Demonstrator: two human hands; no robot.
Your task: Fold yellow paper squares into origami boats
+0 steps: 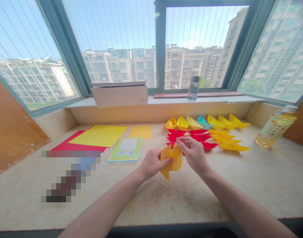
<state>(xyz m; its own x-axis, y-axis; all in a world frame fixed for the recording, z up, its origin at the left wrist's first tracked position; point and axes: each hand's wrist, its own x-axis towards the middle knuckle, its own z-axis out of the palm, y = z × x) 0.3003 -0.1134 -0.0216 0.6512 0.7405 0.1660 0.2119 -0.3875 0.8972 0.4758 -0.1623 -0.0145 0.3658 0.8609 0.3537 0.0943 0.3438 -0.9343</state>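
A partly folded sheet of orange-yellow paper [175,158] is held up between my two hands, above the stone counter. My left hand [155,162] grips its left side, the thumb lying across the front. At the upper right edge, the thumb and fingers of my right hand [192,150] pinch the paper. Just behind the hands stand red paper boats [209,145], some partly hidden by my right hand. More yellow paper boats [234,147] lie to their right. A back row holds yellow boats [216,122] and one turquoise boat [204,122].
Left of my hands lie a green-bordered pad [125,148], a small yellow sheet [141,132], and a large yellow sheet [98,135] over a red sheet [74,140]. A tea bottle [275,129] stands right. A white box [120,95] and water bottle [193,88] occupy the sill.
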